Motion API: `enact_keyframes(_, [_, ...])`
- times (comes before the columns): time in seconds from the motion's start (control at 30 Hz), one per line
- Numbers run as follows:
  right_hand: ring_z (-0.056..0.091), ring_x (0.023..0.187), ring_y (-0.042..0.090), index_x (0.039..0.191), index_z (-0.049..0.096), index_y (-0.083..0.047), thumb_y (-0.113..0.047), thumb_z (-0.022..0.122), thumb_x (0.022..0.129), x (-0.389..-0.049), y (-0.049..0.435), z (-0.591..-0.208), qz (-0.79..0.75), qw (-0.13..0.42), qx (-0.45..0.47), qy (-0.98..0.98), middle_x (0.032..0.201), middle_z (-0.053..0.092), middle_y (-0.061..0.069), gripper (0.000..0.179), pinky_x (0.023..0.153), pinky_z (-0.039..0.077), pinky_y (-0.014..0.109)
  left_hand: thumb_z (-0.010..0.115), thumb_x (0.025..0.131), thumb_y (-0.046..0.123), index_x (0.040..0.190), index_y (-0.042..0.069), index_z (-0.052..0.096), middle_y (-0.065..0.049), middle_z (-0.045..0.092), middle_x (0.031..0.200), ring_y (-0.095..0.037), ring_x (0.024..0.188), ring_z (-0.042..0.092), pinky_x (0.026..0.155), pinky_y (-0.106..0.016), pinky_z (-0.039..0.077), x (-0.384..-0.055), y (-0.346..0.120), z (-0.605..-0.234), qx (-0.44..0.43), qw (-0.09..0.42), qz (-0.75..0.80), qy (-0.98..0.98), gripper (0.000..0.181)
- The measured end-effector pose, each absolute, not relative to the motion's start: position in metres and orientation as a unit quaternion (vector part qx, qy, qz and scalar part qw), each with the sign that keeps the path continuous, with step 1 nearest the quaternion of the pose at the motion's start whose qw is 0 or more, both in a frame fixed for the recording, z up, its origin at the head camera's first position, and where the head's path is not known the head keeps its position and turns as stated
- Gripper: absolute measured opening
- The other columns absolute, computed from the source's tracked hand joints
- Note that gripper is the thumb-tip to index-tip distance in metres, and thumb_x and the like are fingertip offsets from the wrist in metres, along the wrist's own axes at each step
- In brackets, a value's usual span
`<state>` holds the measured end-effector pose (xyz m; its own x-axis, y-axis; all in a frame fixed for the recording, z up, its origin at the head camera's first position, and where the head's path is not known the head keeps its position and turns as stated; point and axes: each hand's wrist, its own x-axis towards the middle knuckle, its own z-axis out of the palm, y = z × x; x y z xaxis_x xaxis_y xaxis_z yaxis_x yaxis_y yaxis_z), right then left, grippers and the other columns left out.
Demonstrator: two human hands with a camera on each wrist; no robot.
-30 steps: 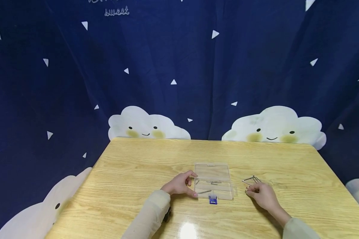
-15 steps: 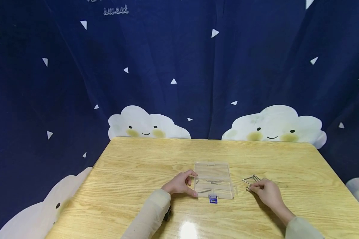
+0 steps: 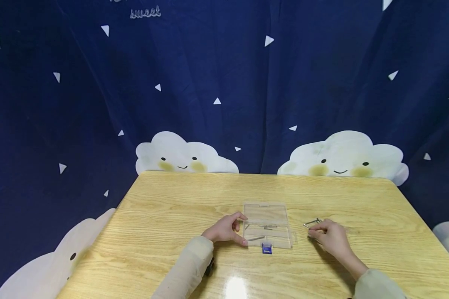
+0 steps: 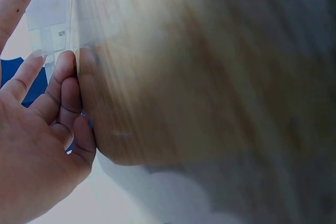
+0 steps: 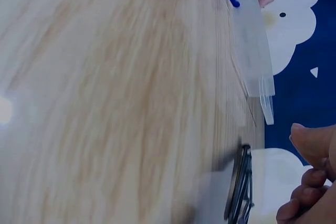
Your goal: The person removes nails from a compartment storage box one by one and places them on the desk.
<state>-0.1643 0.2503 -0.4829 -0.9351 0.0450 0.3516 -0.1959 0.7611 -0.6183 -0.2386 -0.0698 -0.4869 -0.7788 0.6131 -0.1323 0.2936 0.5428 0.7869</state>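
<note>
A clear plastic box (image 3: 267,240) with a blue latch (image 3: 267,248) lies on the table with its lid (image 3: 265,212) folded back. Several thin metal nails (image 3: 256,238) are inside it. My left hand (image 3: 226,229) grips the box's left side between thumb and forefinger; in the left wrist view its other fingers (image 4: 65,66) are curled beside the box. My right hand (image 3: 333,238) is low over a small group of loose nails (image 3: 311,223) to the right of the box. In the right wrist view those nails (image 5: 240,187) rest apart from the thumb and fingers, with nothing visible between them.
The wooden table (image 3: 179,195) reaches back to a dark blue curtain (image 3: 224,62) with printed clouds and triangles. Light glares on the tabletop near its front. A small dark object (image 3: 209,268) shows beside the left sleeve.
My right hand has shifted slightly around the loose nails, its fingertips now covering part of them. The left hand and the box have stayed in place.
</note>
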Motion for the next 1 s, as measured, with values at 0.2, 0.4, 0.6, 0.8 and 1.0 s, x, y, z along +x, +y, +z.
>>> enact_keyframes(0.2, [0.047, 0.062, 0.005, 0.071, 0.071, -0.009, -0.003, 0.077, 0.068, -0.167, 0.237, -0.483, 0.365, 0.163, 0.06, -0.914, 0.074, 0.062, 0.0, 0.009, 0.055, 0.039, 0.023, 0.083, 0.066, 0.017, 0.12, 0.009, 0.05, -0.005, 0.047, 0.076, -0.009, 0.064, 0.039, 0.061, -0.022, 0.034, -0.238, -0.07, -0.486, 0.265, 0.201, 0.399, 0.854, 0.063])
enact_keyframes(0.4, [0.037, 0.056, 0.008, 0.074, 0.072, -0.005, -0.009, 0.076, 0.072, -0.172, 0.226, -0.484, 0.377, 0.129, 0.059, -0.915, 0.067, 0.055, -0.004, 0.005, 0.054, 0.033, 0.025, 0.083, 0.065, 0.016, 0.119, 0.01, 0.051, -0.009, 0.048, 0.078, -0.01, 0.065, 0.039, 0.061, -0.023, 0.034, -0.238, -0.07, -0.486, 0.26, 0.203, 0.402, 0.854, 0.063])
enact_keyframes(0.6, [0.037, 0.055, 0.007, 0.071, 0.071, -0.009, -0.005, 0.076, 0.071, -0.177, 0.212, -0.486, 0.389, 0.128, 0.072, -0.91, 0.066, 0.054, -0.004, 0.006, 0.056, 0.033, 0.026, 0.083, 0.065, 0.015, 0.119, 0.01, 0.051, -0.011, 0.048, 0.079, -0.011, 0.066, 0.039, 0.062, -0.023, 0.034, -0.238, -0.069, -0.486, 0.255, 0.204, 0.404, 0.855, 0.063])
enact_keyframes(0.8, [0.038, 0.055, 0.005, 0.069, 0.07, -0.006, -0.001, 0.076, 0.069, -0.183, 0.198, -0.488, 0.409, 0.125, 0.087, -0.9, 0.065, 0.052, -0.005, 0.007, 0.051, 0.035, 0.023, 0.083, 0.065, 0.015, 0.119, 0.01, 0.051, -0.01, 0.048, 0.078, -0.011, 0.065, 0.039, 0.061, -0.023, 0.034, -0.238, -0.07, -0.485, 0.254, 0.204, 0.402, 0.856, 0.063])
enact_keyframes(1.0, [0.038, 0.055, 0.007, 0.07, 0.071, -0.008, -0.002, 0.075, 0.07, -0.187, 0.187, -0.484, 0.42, 0.093, 0.081, -0.899, 0.067, 0.053, -0.004, 0.007, 0.052, 0.035, 0.023, 0.083, 0.065, 0.017, 0.119, 0.01, 0.051, -0.008, 0.048, 0.077, -0.01, 0.065, 0.039, 0.061, -0.022, 0.034, -0.24, -0.07, -0.486, 0.258, 0.203, 0.396, 0.857, 0.063])
